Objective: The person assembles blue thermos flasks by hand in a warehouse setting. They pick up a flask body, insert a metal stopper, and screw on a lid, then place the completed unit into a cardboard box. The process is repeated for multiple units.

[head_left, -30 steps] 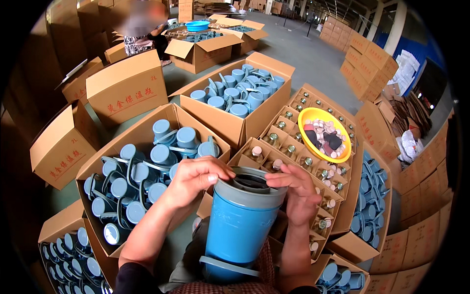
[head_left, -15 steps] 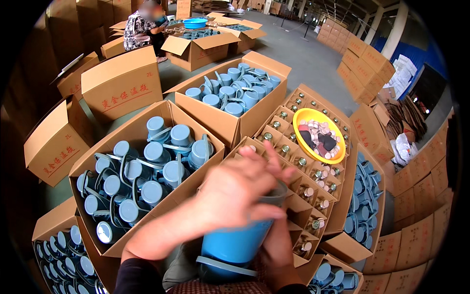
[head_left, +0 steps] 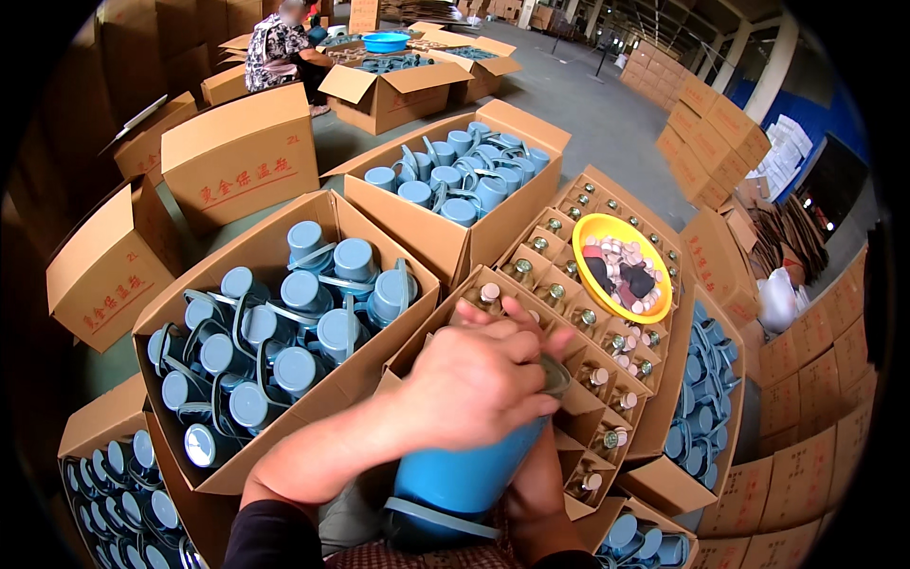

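A blue thermos flask (head_left: 469, 467) leans to the right in front of my body, its dark lower end with a pale blue handle near my lap. Across its upper end lies my left hand (head_left: 479, 375), fingers curled at the greyish rim (head_left: 555, 376). My right hand (head_left: 540, 460) comes up along the flask's right side; its fingers are mostly hidden behind the flask and my left hand. Beyond my hands stands a divided carton (head_left: 590, 356) with glass bottle necks, several topped with pale stoppers. A yellow basin (head_left: 580, 248) of pale stoppers and dark pieces rests on it.
A large carton (head_left: 384, 365) of blue flasks stands at my left, another (head_left: 455, 248) behind it. More flask cartons flank me at lower left and right (head_left: 654, 465). Shut cartons (head_left: 237, 156) stand at far left. A person (head_left: 275, 57) sits beside open cartons at the back.
My left hand has shifted slightly right and lower over the flask's rim, and its raised fingers have drawn in. The flask stays in nearly the same place; the whole view has shifted a little.
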